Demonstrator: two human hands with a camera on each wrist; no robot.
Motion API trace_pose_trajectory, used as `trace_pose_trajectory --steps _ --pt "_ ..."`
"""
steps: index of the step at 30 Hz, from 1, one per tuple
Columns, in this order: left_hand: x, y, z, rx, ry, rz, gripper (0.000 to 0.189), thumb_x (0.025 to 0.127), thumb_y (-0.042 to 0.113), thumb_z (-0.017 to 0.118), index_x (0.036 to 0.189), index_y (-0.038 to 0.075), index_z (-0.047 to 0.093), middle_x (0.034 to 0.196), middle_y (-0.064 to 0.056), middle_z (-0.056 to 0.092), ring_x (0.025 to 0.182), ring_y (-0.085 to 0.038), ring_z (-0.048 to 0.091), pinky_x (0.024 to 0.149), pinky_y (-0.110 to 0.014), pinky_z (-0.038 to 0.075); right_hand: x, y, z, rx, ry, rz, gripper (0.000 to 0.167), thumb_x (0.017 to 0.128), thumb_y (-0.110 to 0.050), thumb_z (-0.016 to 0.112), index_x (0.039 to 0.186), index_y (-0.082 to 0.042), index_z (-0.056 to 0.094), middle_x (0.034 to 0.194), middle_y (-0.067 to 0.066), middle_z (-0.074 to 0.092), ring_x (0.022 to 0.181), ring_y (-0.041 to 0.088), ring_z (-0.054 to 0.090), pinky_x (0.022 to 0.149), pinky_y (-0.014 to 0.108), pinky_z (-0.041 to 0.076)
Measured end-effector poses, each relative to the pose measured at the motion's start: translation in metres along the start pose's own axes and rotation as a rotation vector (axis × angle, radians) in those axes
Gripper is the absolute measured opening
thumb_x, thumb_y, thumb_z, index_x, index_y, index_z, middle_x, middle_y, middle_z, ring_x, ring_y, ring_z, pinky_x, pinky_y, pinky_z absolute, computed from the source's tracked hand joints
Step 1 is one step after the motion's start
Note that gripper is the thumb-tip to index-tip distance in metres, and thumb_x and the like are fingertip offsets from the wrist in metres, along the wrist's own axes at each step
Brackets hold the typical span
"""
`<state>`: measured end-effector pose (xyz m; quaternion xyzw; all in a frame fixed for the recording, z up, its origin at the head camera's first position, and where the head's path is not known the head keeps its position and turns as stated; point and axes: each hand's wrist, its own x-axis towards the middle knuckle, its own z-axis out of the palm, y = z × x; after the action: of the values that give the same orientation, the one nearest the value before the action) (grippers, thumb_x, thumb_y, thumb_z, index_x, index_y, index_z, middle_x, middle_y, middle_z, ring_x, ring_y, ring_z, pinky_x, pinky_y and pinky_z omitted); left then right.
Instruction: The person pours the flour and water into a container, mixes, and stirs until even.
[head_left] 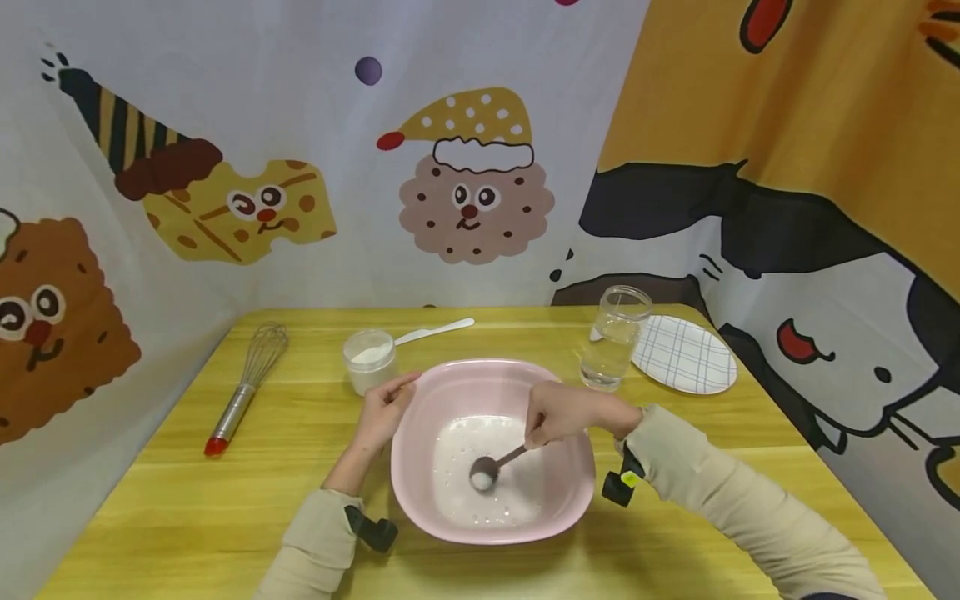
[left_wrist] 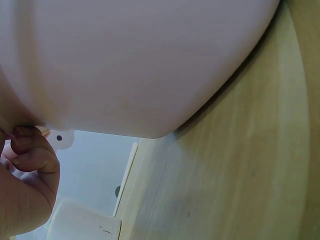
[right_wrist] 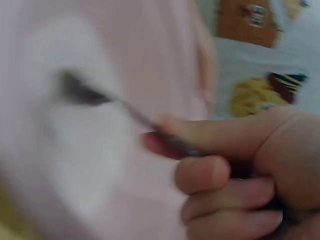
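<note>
A pink plastic basin (head_left: 567,496) stands in the middle of the table, with milky, bubble-flecked liquid (head_left: 463,442) over its bottom. My left hand (head_left: 384,414) grips the basin's upper left rim; in the left wrist view its fingers (left_wrist: 37,155) curl at the edge. Reaching over the right side, my right hand (head_left: 562,411) holds a dark spoon (head_left: 513,455) by its handle. The spoon's round bowl sits at the liquid with something white in it. In the right wrist view the thumb and curled fingers wrap the spoon handle (right_wrist: 175,144).
Behind the left hand stands a clear jar (head_left: 371,367) of white powder, a white plastic knife (head_left: 435,331) beside it. A whisk (head_left: 243,392) lies at the left. At the back right are a glass of water (head_left: 609,350) and a checked plate (head_left: 686,357). A printed curtain (head_left: 465,50) hangs behind.
</note>
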<state>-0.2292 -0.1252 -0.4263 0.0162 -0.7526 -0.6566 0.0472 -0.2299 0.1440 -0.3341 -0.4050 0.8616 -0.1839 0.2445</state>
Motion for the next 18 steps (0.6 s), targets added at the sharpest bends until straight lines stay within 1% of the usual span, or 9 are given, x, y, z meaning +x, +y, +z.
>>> trace_pose_trajectory --steps 3,5,8,10,12,14,15,16,18 --pt "0.0 0.001 -0.001 -0.012 0.003 0.009 0.03 0.088 0.012 0.052 0.116 0.001 0.057 0.072 -0.009 0.059 0.059 -0.009 0.053 0.054 -0.021 0.046 0.01 0.004 0.009 0.023 0.095 0.012 0.009 0.075 -0.005 0.064 0.075 -0.003 0.072 0.054 0.007 0.062 0.043 -0.001 0.039 0.042 0.011 0.031" --pt "0.0 0.0 0.0 -0.014 0.003 0.015 0.03 0.088 0.012 0.052 0.115 0.0 0.057 0.071 -0.008 0.059 0.059 -0.008 0.053 0.054 -0.021 0.046 0.011 0.008 0.01 -0.015 0.153 0.05 0.008 0.074 -0.006 0.065 0.073 -0.003 0.072 0.054 0.005 0.062 0.044 -0.001 0.04 0.042 0.012 0.033" --pt "0.0 0.0 0.0 -0.013 0.005 0.018 0.029 0.088 0.011 0.052 0.114 0.001 0.058 0.068 -0.006 0.057 0.057 -0.008 0.052 0.053 -0.021 0.046 0.008 0.011 0.003 -0.066 0.181 0.106 0.009 0.073 -0.006 0.065 0.068 -0.003 0.072 0.05 -0.001 0.058 0.044 0.001 0.039 0.042 0.013 0.032" --pt "0.0 0.0 0.001 -0.015 0.003 0.015 0.028 0.088 0.011 0.051 0.114 0.001 0.059 0.068 -0.006 0.057 0.057 -0.009 0.052 0.053 -0.021 0.046 0.003 0.013 -0.003 -0.063 0.145 0.118 0.01 0.072 -0.005 0.065 0.066 -0.002 0.071 0.047 -0.004 0.053 0.043 0.002 0.037 0.042 0.013 0.029" --pt "0.0 0.0 0.001 -0.014 0.0 0.009 0.028 0.089 0.012 0.051 0.114 0.002 0.059 0.069 -0.007 0.058 0.058 -0.01 0.053 0.054 -0.021 0.047 -0.003 0.013 -0.007 -0.021 0.067 0.108 0.011 0.073 -0.004 0.064 0.065 0.001 0.07 0.045 -0.006 0.048 0.042 0.002 0.034 0.042 0.014 0.026" --pt "0.0 -0.001 0.001 -0.014 0.0 0.008 0.028 0.088 0.012 0.051 0.113 0.002 0.059 0.072 -0.008 0.059 0.059 -0.01 0.054 0.055 -0.022 0.047 -0.007 0.012 -0.007 0.063 -0.018 0.092 0.011 0.074 -0.003 0.063 0.068 0.003 0.07 0.045 -0.006 0.045 0.042 0.002 0.033 0.042 0.013 0.025" --pt "0.0 -0.001 0.001 -0.012 -0.001 0.008 0.028 0.088 0.012 0.051 0.113 0.002 0.059 0.072 -0.009 0.059 0.06 -0.01 0.054 0.055 -0.022 0.047 -0.007 0.011 -0.004 0.105 -0.045 0.081 0.011 0.075 -0.003 0.063 0.07 0.004 0.07 0.045 -0.003 0.046 0.041 0.002 0.033 0.042 0.013 0.025" --pt "0.0 -0.001 0.001 -0.011 0.002 0.01 0.028 0.088 0.012 0.051 0.113 0.002 0.059 0.072 -0.009 0.059 0.06 -0.01 0.054 0.055 -0.021 0.047 -0.006 0.01 -0.001 0.142 -0.059 0.07 0.011 0.076 -0.003 0.063 0.072 0.004 0.07 0.045 0.003 0.048 0.041 0.001 0.033 0.042 0.013 0.025" --pt "0.0 -0.001 0.0 -0.011 0.008 0.013 0.028 0.088 0.011 0.051 0.113 0.002 0.059 0.072 -0.008 0.059 0.059 -0.009 0.054 0.055 -0.021 0.047 0.0 0.008 0.009 0.164 -0.038 0.039 0.011 0.077 -0.004 0.062 0.075 0.003 0.071 0.047 0.008 0.052 0.04 0.0 0.034 0.041 0.011 0.026"
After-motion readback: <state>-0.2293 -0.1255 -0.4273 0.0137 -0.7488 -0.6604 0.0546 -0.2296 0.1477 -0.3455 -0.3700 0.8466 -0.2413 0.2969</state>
